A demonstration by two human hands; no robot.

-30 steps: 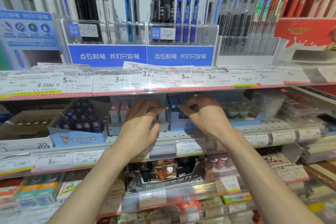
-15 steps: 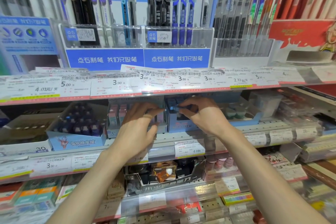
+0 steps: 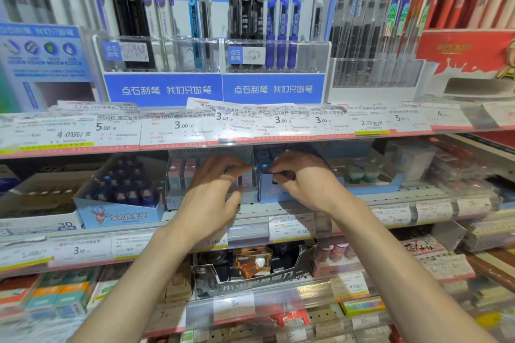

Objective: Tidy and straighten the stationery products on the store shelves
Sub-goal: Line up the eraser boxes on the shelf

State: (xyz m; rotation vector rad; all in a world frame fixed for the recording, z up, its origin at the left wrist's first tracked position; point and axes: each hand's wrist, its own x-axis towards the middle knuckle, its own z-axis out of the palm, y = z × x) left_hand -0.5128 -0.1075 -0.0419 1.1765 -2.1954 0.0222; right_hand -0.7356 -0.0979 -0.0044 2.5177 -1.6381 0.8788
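Both hands reach into the second shelf under the row of price tags. My left hand (image 3: 211, 195) lies over a pale display box of pink and lilac erasers (image 3: 181, 175), its fingers curved over the packs and its thumb against the box's right wall. My right hand (image 3: 303, 184) is at the neighbouring blue display box (image 3: 267, 192). Its fingers are curled and pinch a small dark blue item (image 3: 281, 175) at the box's front. The hands hide most of both boxes' contents.
A blue box of dark purple erasers (image 3: 122, 198) stands left of the hands, and a low blue tray with green-capped items (image 3: 359, 175) stands to the right. Pen racks (image 3: 217, 56) fill the top shelf. A black sharpener display (image 3: 250, 267) sits on the shelf below.
My right hand's fingers have curled tighter and pinched a small blue item in the blue box. My left hand stayed on the pink eraser box. The view shifted slightly upward.
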